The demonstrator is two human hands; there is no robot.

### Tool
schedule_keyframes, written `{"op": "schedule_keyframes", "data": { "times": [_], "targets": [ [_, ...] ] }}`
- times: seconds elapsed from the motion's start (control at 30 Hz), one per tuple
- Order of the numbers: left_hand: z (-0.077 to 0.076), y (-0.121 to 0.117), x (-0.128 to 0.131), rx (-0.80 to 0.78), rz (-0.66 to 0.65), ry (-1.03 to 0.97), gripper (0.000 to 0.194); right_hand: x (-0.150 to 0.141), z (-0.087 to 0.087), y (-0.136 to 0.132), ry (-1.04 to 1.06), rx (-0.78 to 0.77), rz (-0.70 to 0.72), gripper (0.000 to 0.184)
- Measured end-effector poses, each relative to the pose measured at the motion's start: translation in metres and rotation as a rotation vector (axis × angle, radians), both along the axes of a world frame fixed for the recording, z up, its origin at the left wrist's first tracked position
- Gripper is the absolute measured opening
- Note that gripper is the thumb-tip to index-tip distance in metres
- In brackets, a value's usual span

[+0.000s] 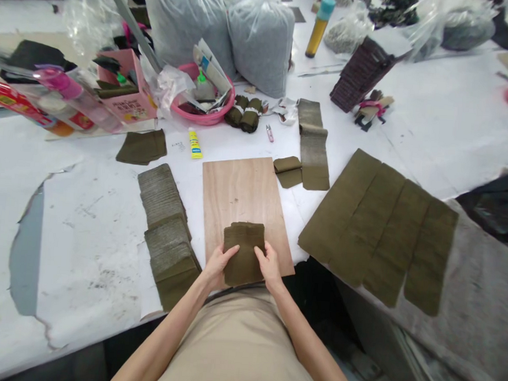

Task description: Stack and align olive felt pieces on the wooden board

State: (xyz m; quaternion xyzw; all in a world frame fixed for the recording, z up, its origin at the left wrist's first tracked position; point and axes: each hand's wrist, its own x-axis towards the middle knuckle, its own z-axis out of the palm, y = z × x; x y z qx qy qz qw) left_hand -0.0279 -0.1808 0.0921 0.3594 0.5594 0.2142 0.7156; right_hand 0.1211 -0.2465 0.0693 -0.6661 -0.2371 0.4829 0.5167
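A small stack of olive-green fabric pieces (pixel 244 258) is held between both my hands, over the near edge of a wooden board (pixel 237 183). My left hand (pixel 219 262) grips its left side with the thumb on top. On the right side my right hand (pixel 270 264) does the same, its fingers under the stack. Left of the board lies a long row of overlapped olive fabric pieces (pixel 167 248). Past the board's far right corner are a folded olive piece (pixel 288 171) and a long strip of overlapped pieces (pixel 314 148).
Several wide olive panels (pixel 382 223) lie to the right, partly over a grey surface. At the back stand a pink basket (pixel 204 116), a pink box (pixel 128 89) and stuffed white bags (pixel 260 40). A yellow glue tube (pixel 194 144) and pink thread snips (pixel 269 133) lie beyond the board.
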Motion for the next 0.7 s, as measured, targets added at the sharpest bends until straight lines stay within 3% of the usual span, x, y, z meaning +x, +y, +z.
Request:
{"op": "schedule_keyframes", "data": {
  "times": [0.17, 0.3, 0.43, 0.57, 0.7],
  "targets": [
    [0.015, -0.005, 0.005, 0.007, -0.013, -0.013, 0.034, -0.002, 0.015, -0.002, 0.012, 0.051, -0.049, 0.029],
    [0.027, -0.012, 0.023, -0.002, -0.151, -0.087, 0.036, -0.001, 0.025, -0.025, -0.063, -0.008, -0.178, 0.022],
    [0.017, -0.022, 0.044, -0.029, -0.302, -0.057, 0.034, 0.012, 0.029, -0.053, -0.286, -0.072, -0.308, 0.011],
    [0.001, -0.033, 0.071, 0.061, -0.459, -0.072, 0.026, 0.036, 0.031, -0.082, -0.339, -0.089, -0.45, 0.009],
    [0.007, -0.049, 0.107, 0.123, -0.589, -0.078, 0.031, 0.065, 0.032, -0.115, -0.303, -0.062, -0.553, 0.01]
  ]
}}
